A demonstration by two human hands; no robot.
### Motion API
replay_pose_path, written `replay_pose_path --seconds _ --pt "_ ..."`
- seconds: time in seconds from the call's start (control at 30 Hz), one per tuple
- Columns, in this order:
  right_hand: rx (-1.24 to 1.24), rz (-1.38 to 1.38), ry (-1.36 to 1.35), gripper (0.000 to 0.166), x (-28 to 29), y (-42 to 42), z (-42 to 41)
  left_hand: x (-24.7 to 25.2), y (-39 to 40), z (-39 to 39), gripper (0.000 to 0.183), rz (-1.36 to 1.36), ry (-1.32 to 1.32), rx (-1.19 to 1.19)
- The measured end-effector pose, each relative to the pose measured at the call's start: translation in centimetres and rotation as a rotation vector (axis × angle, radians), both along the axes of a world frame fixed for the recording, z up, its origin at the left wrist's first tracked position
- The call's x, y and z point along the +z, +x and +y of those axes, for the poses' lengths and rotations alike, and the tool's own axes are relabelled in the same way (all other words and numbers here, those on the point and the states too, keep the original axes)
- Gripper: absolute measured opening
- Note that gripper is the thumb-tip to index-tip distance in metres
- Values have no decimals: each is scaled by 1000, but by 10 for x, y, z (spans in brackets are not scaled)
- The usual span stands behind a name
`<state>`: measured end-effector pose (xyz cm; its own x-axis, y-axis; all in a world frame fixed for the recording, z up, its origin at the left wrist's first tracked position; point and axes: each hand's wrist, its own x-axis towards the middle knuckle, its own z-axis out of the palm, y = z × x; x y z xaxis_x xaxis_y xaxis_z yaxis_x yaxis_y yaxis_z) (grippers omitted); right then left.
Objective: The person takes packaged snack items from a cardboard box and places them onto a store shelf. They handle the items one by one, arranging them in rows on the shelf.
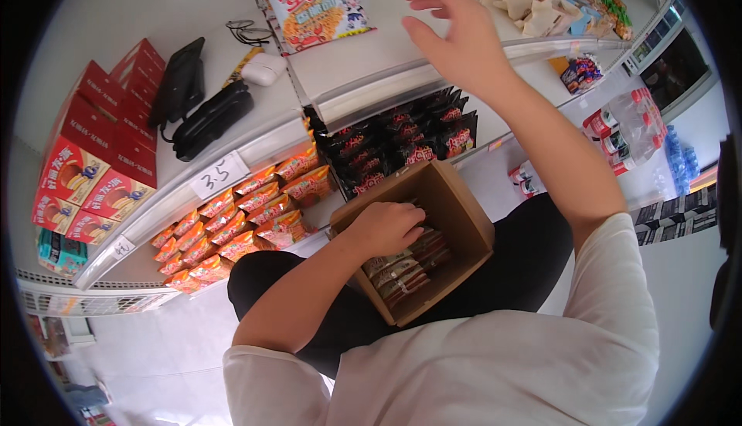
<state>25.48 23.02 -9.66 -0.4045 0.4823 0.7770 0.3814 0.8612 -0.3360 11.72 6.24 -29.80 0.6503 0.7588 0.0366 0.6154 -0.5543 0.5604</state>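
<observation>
My left hand (389,226) reaches into an open cardboard box (466,206) on my lap, its fingers curled over the small packets inside. Whether it grips one is hidden. Several snack packets (400,275) stand in rows in the near part of the box. My right hand (455,35) is raised above the upper white shelf (394,58), thumb apart from the fingers, with nothing in it. To the left of that hand, a large snack bag (319,6) with a noodle-like food picture stands upright on the shelf.
Below are orange snack packets (232,217) and black packets (406,142). Red boxes (98,142), a black device (211,122) and a white earphone case (264,69) sit on the left shelf. Paper-like bags (533,6) stand far right; shrink-wrapped bottles (629,127) lie beyond my right arm.
</observation>
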Motion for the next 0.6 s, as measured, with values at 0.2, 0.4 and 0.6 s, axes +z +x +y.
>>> replay_pose_path --seconds 0.2,0.4,0.6 --pt "57 -78 112 13 -42 71 -55 -44 18 -8 26 176 -116 -85" --pt "177 -60 -300 11 -98 120 -72 -73 34 -16 31 334 -192 -135" --pt "930 549 -1571 7 -69 148 -124 -91 34 -33 33 505 -136 -130"
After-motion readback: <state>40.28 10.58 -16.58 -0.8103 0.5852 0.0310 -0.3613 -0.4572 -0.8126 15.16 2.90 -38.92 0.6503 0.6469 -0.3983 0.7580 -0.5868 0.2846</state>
